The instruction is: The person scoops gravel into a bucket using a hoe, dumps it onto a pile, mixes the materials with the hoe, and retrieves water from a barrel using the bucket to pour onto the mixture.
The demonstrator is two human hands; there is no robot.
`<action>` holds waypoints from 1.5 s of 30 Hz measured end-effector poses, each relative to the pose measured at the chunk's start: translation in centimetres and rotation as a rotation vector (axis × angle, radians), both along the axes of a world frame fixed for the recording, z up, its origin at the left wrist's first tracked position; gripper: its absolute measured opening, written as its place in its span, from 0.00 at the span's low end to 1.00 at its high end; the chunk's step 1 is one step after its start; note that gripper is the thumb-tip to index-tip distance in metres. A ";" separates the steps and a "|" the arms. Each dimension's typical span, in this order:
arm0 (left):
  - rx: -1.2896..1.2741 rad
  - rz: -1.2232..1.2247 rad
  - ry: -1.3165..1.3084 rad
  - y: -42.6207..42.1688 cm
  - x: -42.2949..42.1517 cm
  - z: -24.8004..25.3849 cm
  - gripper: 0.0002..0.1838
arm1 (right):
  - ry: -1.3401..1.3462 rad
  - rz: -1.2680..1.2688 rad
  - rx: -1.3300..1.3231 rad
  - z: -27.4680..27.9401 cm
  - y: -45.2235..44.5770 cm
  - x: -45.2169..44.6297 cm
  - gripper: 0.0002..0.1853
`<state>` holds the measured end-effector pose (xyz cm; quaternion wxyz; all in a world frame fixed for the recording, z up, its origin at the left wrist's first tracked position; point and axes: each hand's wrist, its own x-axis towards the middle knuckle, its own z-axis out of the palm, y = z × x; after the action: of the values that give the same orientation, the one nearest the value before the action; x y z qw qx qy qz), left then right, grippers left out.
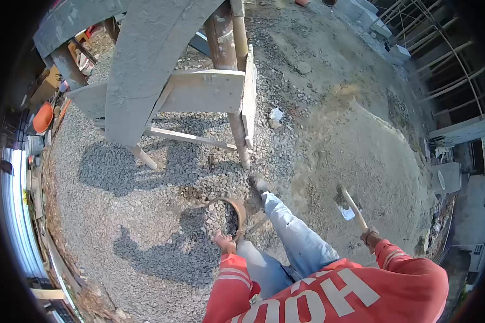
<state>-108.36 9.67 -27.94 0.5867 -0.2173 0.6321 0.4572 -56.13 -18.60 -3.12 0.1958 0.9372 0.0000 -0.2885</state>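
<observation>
My left hand (224, 242) is at the near rim of a round orange-brown basket (240, 211) that holds grey gravel; its fingers are bent at the rim, and the exact grip is too small to tell. Out to the right, my right hand (370, 236) is closed around the wooden handle (355, 208) of a tool. The tool's head, partly hidden, rests low over the sandy ground beside a small white scrap (347, 213). The basket sits on the gravel (145, 215), close to my legs.
A wooden stand with a grey sloping board (145, 64) rises ahead on the left. A sand heap (372, 151) lies to the right. An orange container (43, 118) and a bucket (34, 145) are at the far left. Grey blocks (361, 16) lie at the back right.
</observation>
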 end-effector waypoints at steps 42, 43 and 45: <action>0.025 -0.960 0.283 43.2 85.2 21.0 0.12 | 0.218 -1.219 1.131 1.0 33.2 68.4 0.11; 0.026 -0.967 0.299 44.5 87.2 21.9 0.12 | 0.228 -1.233 1.126 2.2 34.2 71.0 0.11; 0.024 -1.011 0.324 47.8 92.4 23.5 0.12 | 0.246 -1.309 1.153 4.7 35.2 75.9 0.10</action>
<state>-15.99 57.44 -4.47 0.6310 0.1946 0.7354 0.1523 19.73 16.63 1.56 -0.5139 0.6643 -0.3704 -0.3967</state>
